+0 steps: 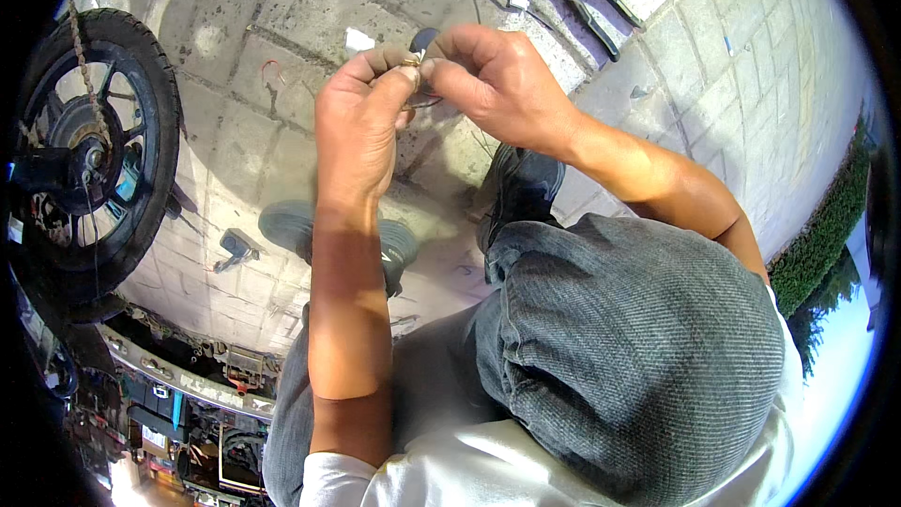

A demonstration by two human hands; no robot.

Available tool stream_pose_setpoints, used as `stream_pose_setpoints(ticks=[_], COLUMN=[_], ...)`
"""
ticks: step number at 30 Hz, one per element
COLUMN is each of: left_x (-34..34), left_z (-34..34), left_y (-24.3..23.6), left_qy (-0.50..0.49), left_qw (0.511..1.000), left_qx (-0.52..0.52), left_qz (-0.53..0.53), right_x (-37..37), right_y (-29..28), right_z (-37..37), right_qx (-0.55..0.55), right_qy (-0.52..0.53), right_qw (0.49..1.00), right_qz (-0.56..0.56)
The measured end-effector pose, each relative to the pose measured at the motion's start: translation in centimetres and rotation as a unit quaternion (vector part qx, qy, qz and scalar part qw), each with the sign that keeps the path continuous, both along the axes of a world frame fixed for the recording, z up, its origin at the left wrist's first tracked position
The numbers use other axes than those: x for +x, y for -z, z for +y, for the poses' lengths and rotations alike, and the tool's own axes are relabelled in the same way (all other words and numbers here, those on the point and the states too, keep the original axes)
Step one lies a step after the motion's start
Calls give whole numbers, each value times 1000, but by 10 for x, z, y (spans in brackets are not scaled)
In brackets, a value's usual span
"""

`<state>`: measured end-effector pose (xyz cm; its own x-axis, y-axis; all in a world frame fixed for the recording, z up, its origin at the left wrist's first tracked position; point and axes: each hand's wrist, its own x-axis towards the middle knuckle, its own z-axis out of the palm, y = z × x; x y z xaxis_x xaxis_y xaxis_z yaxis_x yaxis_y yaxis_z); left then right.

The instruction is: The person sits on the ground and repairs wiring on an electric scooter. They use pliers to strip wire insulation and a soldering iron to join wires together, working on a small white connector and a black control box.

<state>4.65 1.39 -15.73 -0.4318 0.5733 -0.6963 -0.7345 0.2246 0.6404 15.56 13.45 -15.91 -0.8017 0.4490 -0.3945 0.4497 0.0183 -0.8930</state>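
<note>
My left hand [361, 117] and my right hand [511, 84] meet fingertip to fingertip above the paving. Between their pinched thumbs and forefingers is a small brass-coloured piece [412, 62], too small to name for sure. A short dark wire [428, 102] curves out below the fingertips, partly hidden by the fingers. Just beyond my hands, a dark rounded thing [424, 38] shows between them; its kind is unclear. A small white piece [358, 39] lies on the ground by my left fingers.
Black-handled pliers [587, 5] and a dark cable with a white connector [516, 2] lie far right. A motorcycle wheel [99, 155] stands at left. A small black object [237, 249] and dark shoes [399, 249] are nearer. Cluttered shelves [178, 413] fill the lower left.
</note>
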Motion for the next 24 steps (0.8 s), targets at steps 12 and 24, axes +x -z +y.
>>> stream_pose_setpoints(ticks=[12,24], left_x=[10,-8], left_z=[1,0], left_y=[0,-11], left_qy=[29,284], left_qw=[979,898], left_qx=[-98,-142], left_qz=[178,303], right_x=[-3,-11], right_y=[-7,4], right_z=[-6,24], right_qx=[-21,237], right_qy=[23,-193], right_qw=[999,945], right_qz=[-31,120])
